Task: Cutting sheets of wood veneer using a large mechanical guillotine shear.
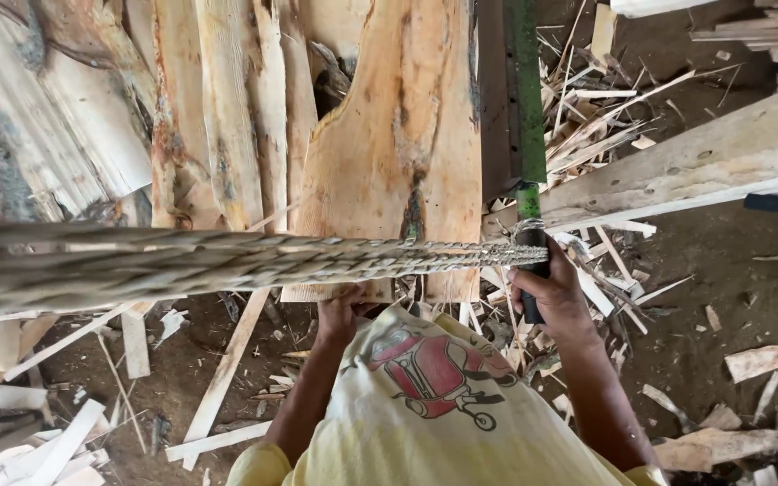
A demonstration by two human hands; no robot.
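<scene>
Twisted rope pulled tight from a green pole, wood slab held at centre.

Head view: the right hand (553, 292) is clamped on the green pole (528, 135) at centre right, where the rope (227, 261) is already wrapped; the left hand (339, 310) grips the wood slab (398, 135)'s lower edge. Whether the binding is finished, I cannot tell.

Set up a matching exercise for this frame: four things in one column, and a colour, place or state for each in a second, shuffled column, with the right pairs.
Things:
1. right hand
2. left hand
3. twisted rope
4. wood scraps

Descriptions:
A. scattered on the dirt floor
B. at the bottom edge of the wide plank
C. gripping a dark handle below the green bar
D. stretched across the view toward the handle

Pairs: 1-C, 2-B, 3-D, 4-A
</scene>
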